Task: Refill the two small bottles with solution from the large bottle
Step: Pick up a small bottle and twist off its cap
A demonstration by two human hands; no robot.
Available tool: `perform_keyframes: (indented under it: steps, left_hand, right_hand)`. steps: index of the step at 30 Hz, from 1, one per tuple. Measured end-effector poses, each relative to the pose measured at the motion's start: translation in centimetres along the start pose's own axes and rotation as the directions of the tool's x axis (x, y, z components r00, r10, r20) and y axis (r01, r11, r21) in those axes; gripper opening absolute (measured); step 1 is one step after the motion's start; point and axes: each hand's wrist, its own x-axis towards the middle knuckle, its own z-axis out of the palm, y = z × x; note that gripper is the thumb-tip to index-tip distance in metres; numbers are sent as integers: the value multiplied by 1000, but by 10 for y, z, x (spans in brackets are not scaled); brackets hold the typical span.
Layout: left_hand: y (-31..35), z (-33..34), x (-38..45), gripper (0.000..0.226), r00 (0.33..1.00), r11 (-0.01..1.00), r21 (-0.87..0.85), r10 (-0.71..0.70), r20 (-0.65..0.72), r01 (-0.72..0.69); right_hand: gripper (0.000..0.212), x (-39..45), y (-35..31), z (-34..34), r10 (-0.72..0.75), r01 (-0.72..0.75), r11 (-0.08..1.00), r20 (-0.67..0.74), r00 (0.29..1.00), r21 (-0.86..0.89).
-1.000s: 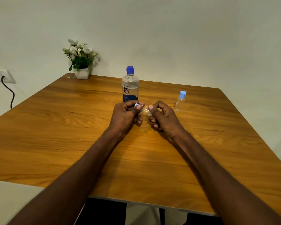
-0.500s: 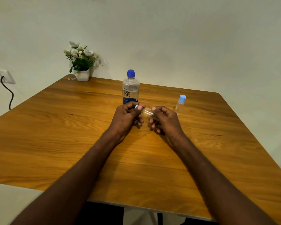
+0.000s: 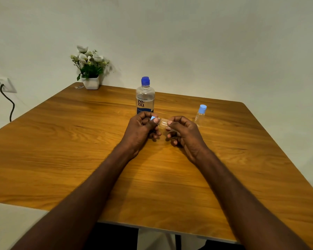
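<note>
Step in hand: opening the first small bottle (image 3: 163, 123); judged to be the cap-removal stage, before any pouring.
Left hand (image 3: 140, 129): fingers curled, thumb and forefinger pinching the light-blue cap (image 3: 153, 118) of the held bottle.
Right hand (image 3: 185, 132): fingers curled round the body of that same bottle, holding it on its side, just above the bench (image 3: 61, 150).
Held bottle: small, clear plastic, rounded shoulder, a small label partly showing under the right thumb; whether it holds any liquid cannot be told.
Second small bottle (image 3: 200, 115): stands upright on the bench just beyond the right hand, light-blue cap on, clear slim body; untouched by either hand.
Large bottle (image 3: 145, 98): stands upright behind the left hand, dark-blue cap on, clear rounded body with printed "renu" label and blue band; appears to hold clear solution.
Progress: early; both remaining bottles are capped, nothing is poured.
Next move calls for: twisting or pulling the cap free while the right hand keeps the body from turning, then righting the bottle so the mouth faces up.
Handling judgement: thin, smooth plastic may flex or slip under a hard squeeze.
Bench surface: wood-grain top, smooth, faintly glossy, rounded corners.
Surroundings: white pot of artificial flowers (image 3: 90, 69) at the far left corner; wall socket with a dark cable (image 3: 8, 101) at left.
</note>
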Motion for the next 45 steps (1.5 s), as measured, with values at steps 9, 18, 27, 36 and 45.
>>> perform_keyframes:
  steps: [9, 18, 27, 36, 45]
  left_hand:
    - [0, 0, 0, 23, 1000, 1000, 21, 8, 1, -8]
    - [-2, 1, 0, 21, 1000, 999, 37, 16, -4, -16]
    - [-1, 1, -1, 21, 1000, 999, 44, 24, 7, -25]
    - [-1, 1, -2, 20, 1000, 999, 45, 20, 11, -21]
    - [0, 1, -2, 18, 1000, 999, 43, 21, 23, -22]
  right_hand:
    - [17, 1, 1, -1, 8, -8, 1000, 2, 1000, -30]
    - [32, -1, -2, 1, 31, -31, 999, 1, 1000, -45]
    - [31, -2, -4, 2, 45, -44, 997, 16, 999, -61]
    - [35, -2, -5, 1, 52, -50, 996, 22, 998, -69]
    - [31, 2, -2, 1, 52, -51, 994, 8, 999, -94]
